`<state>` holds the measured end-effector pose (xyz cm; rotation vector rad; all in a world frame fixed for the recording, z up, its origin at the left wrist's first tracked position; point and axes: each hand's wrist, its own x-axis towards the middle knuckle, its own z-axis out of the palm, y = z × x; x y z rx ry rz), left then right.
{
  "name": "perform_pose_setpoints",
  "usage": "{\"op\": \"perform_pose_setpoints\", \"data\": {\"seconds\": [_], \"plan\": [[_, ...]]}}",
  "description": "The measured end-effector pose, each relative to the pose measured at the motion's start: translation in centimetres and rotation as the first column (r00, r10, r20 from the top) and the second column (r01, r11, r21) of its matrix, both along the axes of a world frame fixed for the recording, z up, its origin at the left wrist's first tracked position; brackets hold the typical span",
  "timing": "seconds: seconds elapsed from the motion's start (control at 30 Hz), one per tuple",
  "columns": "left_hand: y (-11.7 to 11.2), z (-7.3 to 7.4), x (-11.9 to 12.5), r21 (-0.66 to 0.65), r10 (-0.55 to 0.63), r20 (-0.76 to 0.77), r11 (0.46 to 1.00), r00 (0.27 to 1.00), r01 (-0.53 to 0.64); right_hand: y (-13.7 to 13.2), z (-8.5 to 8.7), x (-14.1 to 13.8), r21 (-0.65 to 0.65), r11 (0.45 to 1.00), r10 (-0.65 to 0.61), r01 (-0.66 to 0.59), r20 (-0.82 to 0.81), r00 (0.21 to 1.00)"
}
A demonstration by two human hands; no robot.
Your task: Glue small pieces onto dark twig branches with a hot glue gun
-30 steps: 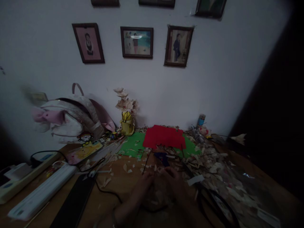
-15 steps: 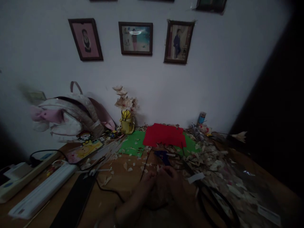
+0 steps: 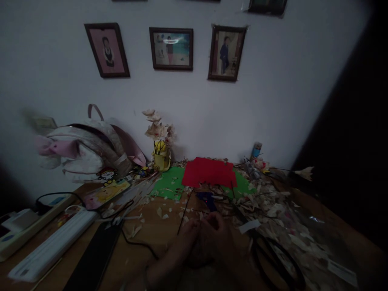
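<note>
Both hands meet low in the middle of a dim wooden table (image 3: pixel 145 242). My left hand (image 3: pixel 186 236) has its fingers pinched near a thin dark stick (image 3: pixel 184 212) that slants up toward a green sheet (image 3: pixel 168 184). My right hand (image 3: pixel 216 234) is curled closed against the left. What the fingers hold is too dark to make out. A blue glue gun (image 3: pixel 207 199) lies just beyond the fingertips. A red sheet (image 3: pixel 209 173) lies on the green one.
Pale husk scraps (image 3: pixel 266 206) litter the right half of the table. Black cables (image 3: pixel 281 262) loop at the right. Power strips (image 3: pixel 45 242) and a black bar (image 3: pixel 93 258) lie left. A backpack (image 3: pixel 87 147) and a yellow vase of flowers (image 3: pixel 160 157) stand by the wall.
The view has tilted slightly up and left. My hands have drawn a little closer together and the right fingers have curled more.
</note>
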<state>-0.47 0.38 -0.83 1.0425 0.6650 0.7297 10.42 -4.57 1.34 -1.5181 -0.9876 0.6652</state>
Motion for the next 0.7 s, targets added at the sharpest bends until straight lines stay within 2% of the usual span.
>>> {"op": "perform_pose_setpoints", "data": {"seconds": [0.13,0.3,0.43,0.53,0.7], "plan": [[0.1,-0.5,-0.1,0.039,-0.018,-0.010,0.999,1.000,0.018,0.2,-0.5,0.2,0.001,1.000,0.027,-0.027,0.051,0.998],[0.0,-0.7,-0.2,0.075,-0.024,0.011,0.997,1.000,0.023,0.1,-0.4,0.1,0.003,1.000,0.028,-0.028,-0.056,0.998],[-0.3,0.2,-0.3,0.069,-0.015,-0.005,0.997,1.000,0.015,0.0,-0.1,0.1,0.008,1.000,0.008,-0.007,-0.083,0.997],[-0.4,1.0,-0.5,0.066,-0.001,-0.103,0.998,0.995,0.008,0.1,-0.2,0.3,-0.013,1.000,0.016,-0.017,-0.047,0.999],[-0.8,1.9,-0.7,0.169,0.041,-0.163,0.986,0.986,-0.014,0.3,-0.7,0.5,-0.032,0.999,0.032,-0.033,-0.031,0.999]]}}
